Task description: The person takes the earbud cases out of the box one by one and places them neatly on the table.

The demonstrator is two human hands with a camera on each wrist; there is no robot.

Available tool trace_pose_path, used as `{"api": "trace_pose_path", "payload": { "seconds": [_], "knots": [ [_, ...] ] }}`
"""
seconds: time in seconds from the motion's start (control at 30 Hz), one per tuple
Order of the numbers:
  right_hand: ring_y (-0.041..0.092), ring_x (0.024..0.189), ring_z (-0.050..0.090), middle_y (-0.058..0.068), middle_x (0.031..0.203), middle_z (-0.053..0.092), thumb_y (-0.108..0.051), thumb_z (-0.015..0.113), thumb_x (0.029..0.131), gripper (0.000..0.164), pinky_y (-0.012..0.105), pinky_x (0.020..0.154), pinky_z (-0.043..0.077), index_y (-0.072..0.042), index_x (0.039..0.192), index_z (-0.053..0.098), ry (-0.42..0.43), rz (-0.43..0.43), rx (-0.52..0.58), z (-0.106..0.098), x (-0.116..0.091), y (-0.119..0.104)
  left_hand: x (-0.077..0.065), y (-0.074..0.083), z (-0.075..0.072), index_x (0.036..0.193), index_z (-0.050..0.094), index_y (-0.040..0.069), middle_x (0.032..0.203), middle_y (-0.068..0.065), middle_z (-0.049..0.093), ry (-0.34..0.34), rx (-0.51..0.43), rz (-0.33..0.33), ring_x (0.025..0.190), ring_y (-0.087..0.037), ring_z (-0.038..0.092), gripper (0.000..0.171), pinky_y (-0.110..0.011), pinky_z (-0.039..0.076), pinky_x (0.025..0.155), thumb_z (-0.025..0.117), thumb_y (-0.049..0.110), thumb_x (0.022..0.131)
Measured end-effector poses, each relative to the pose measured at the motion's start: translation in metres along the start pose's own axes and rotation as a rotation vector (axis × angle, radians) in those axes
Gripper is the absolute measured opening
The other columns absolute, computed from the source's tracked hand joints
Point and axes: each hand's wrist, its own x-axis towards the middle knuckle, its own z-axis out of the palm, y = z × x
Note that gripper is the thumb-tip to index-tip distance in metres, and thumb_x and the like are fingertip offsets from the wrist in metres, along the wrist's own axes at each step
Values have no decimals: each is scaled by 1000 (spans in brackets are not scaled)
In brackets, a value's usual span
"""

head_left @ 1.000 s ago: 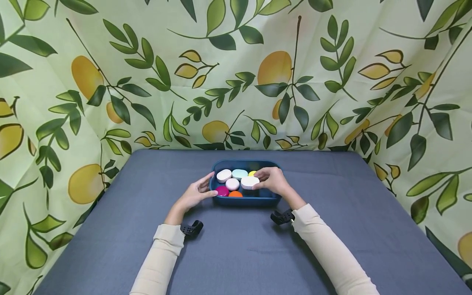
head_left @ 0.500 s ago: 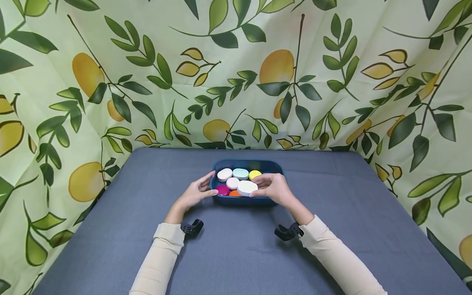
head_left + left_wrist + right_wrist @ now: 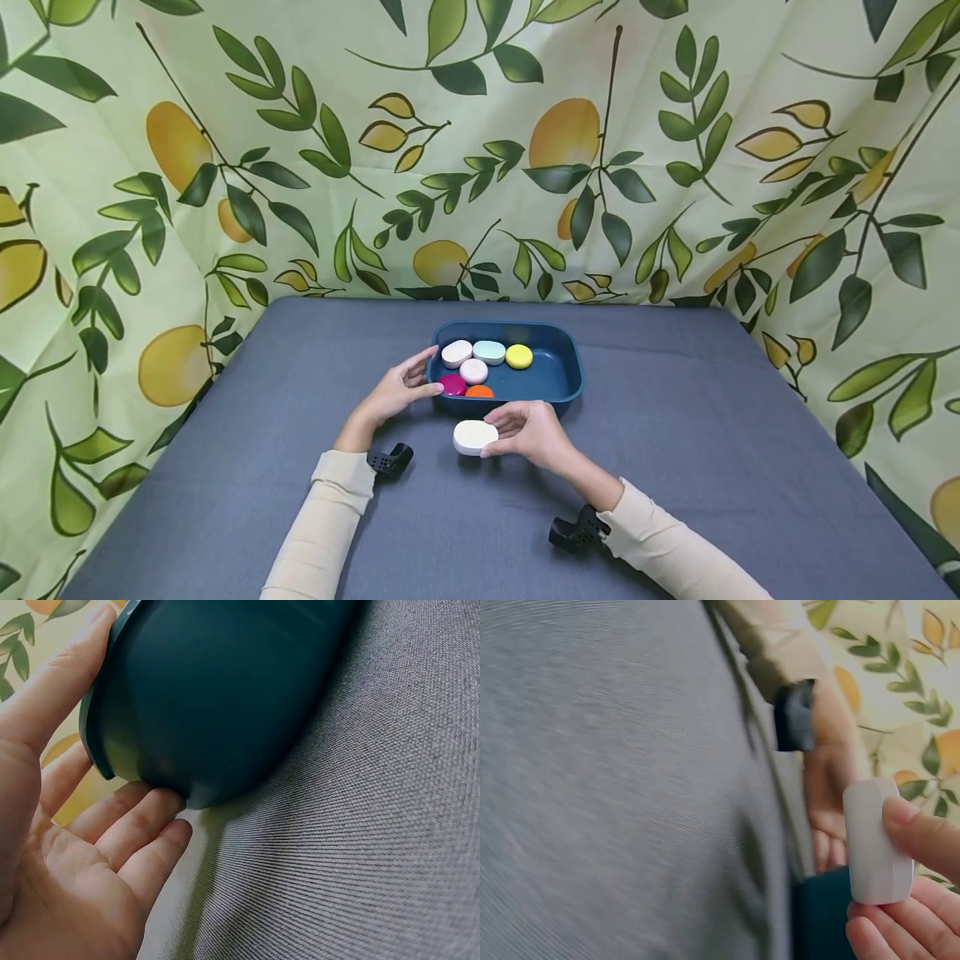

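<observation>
In the head view, my right hand [image 3: 531,435] pinches a white oval bar of soap [image 3: 473,437] between thumb and fingers, in front of the dark blue tub [image 3: 543,403]. The right wrist view shows the soap's bevelled edge [image 3: 881,862], the thumb on one face and fingers at its lower end. My left hand [image 3: 392,395] holds the tub's left end; the left wrist view has its thumb at the rim and fingers against the outer wall [image 3: 225,697]. Inside lie pale pink [image 3: 457,354], light blue [image 3: 489,352], yellow [image 3: 519,357], round pink [image 3: 473,372], magenta [image 3: 452,384] and orange [image 3: 479,391] pieces.
A grey-blue cloth [image 3: 420,533] covers the table beneath the tub. Behind it and at both sides hangs a fabric curtain [image 3: 480,167] printed with leaves and fruit. Each wrist wears a black strap mount [image 3: 577,531].
My right hand has carried the white soap out of the tub, over its front rim and toward me. The left hand stays at the tub's left end.
</observation>
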Motion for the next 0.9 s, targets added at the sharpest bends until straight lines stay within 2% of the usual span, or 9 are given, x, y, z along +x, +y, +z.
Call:
{"api": "trace_pose_path", "payload": {
  "seconds": [0.33, 0.63, 0.9],
  "knots": [
    [21, 73, 73, 22, 88, 74, -4, 88, 62, 37, 23, 67, 59, 5, 94, 72, -13, 35, 31, 22, 1, 20, 1, -2, 1, 149, 35, 15, 156, -21, 33, 10, -14, -22, 141, -42, 38, 68, -53, 33, 115, 68, 21, 90],
    [19, 72, 72, 20, 87, 75, -6, 90, 60, 38, 17, 65, 57, 4, 92, 72, 6, -9, -46, 33, 5, 16, 2, 2, -1, 148, 38, 14, 155, -19, 34, 33, -13, -36, 142, -41, 37, 61, -54, 32, 116, 63, 23, 93],
    [20, 77, 72, 20, 91, 74, -3, 89, 61, 42, 24, 70, 59, 5, 97, 70, -7, -11, -76, 36, 3, 14, 1, 2, -2, 148, 37, 22, 157, -15, 31, 18, 49, -63, 145, -40, 31, 60, -57, 29, 116, 61, 29, 94]
  ]
}}
